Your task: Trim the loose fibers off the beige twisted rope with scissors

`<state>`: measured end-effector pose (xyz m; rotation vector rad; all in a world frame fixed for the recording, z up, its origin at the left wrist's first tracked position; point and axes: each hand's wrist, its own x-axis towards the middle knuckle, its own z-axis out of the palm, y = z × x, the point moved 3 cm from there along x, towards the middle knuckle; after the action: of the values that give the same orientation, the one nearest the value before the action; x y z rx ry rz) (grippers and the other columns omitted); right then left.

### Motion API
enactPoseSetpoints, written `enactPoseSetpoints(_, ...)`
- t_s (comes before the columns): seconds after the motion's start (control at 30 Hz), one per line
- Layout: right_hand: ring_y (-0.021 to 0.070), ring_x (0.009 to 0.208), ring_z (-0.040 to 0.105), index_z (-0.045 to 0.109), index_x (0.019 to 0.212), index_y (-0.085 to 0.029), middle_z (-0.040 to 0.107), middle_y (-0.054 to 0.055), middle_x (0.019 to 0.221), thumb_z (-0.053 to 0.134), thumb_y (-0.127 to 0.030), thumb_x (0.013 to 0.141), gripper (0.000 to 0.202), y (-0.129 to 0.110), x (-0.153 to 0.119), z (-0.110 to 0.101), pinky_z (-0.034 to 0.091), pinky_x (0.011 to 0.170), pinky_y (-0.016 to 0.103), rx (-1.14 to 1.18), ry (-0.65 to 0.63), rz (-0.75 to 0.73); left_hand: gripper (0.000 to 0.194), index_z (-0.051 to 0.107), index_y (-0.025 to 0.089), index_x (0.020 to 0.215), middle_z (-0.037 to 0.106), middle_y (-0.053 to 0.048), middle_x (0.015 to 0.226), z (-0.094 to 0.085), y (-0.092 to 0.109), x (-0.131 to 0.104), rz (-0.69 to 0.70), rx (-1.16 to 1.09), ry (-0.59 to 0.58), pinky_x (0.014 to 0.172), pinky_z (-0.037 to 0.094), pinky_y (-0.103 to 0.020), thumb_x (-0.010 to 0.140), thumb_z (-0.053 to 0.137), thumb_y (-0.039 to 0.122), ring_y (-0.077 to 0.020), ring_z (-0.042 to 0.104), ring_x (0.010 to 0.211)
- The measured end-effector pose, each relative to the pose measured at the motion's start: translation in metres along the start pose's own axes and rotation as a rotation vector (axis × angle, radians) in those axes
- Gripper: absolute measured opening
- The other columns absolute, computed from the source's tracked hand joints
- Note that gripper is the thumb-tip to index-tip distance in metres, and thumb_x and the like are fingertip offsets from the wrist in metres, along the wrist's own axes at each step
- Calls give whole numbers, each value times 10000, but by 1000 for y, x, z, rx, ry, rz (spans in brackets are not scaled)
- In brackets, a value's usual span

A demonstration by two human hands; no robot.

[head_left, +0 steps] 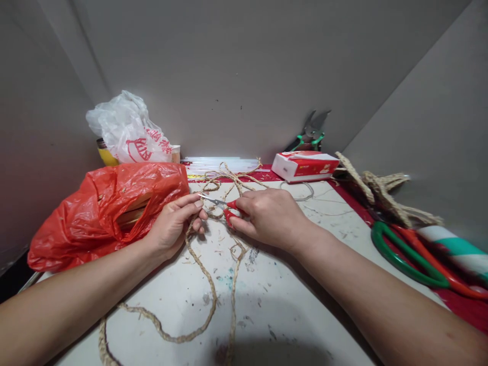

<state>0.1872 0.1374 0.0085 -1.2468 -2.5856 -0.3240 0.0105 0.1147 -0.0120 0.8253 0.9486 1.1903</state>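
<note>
A long tan braided straw cord [211,300] winds over the white table, and my left hand [179,221] pinches a part of it between thumb and fingers. My right hand [272,216] grips small scissors [232,205] by their red handles. Their slim metal blades point left and reach the fingertips of my left hand, close to the cord. Whether the blades touch the cord, I cannot tell. Further loops of cord lie behind both hands, and one strand runs down toward the front edge.
Left stands a red plastic bag [102,208] with strips inside, a white bag [127,129] behind it. Clear sticks [221,165], a tissue pack [305,166] and pruning shears [314,129] line the back. Straw braids [381,185] and a large green-and-orange handled tool [406,259] lie right.
</note>
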Motion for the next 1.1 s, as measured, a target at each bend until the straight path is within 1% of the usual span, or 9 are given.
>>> enactPoseSetpoints(0.17, 131, 558, 490, 628, 636, -188, 645, 26, 635, 502, -426, 793, 311, 2, 1, 4, 194, 529, 276, 123, -43, 78, 196, 586, 132, 953, 598, 4, 590, -1, 0, 1, -14, -4, 5, 473, 468, -204, 760, 625, 129, -57, 446, 420)
enactPoseSetpoints(0.43, 102, 510, 402, 584, 574, -189, 571, -12, 560, 517, -383, 761, 277, 2, 0, 7, 197, 516, 260, 297, -65, 107, 195, 593, 120, 968, 586, 4, 599, -1, 0, 1, -18, -13, -22, 485, 472, -210, 774, 610, 127, -54, 435, 423)
enactPoseSetpoints(0.7, 114, 541, 443, 596, 594, -187, 614, 7, 605, 518, -405, 774, 294, 0, 2, 7, 213, 529, 261, 224, 2, 88, 158, 595, 125, 945, 584, 4, 606, 0, 0, 1, -6, -24, -52, 490, 473, -213, 787, 597, 123, -54, 437, 432)
enactPoseSetpoints(0.97, 102, 538, 448, 607, 608, -185, 628, 8, 620, 491, -387, 815, 311, -2, 1, 11, 220, 540, 256, 255, -36, 60, 241, 580, 119, 1035, 579, 10, 615, 0, 1, 0, 3, -28, -48, 498, 468, -217, 795, 584, 114, -52, 431, 435)
enactPoseSetpoints(1.1, 107, 541, 446, 598, 604, -187, 626, 10, 618, 484, -388, 812, 311, -3, 1, 9, 213, 540, 259, 251, -34, 52, 218, 580, 122, 1011, 579, 10, 606, 0, 2, 0, 2, -30, -40, 492, 460, -214, 793, 584, 115, -53, 428, 431)
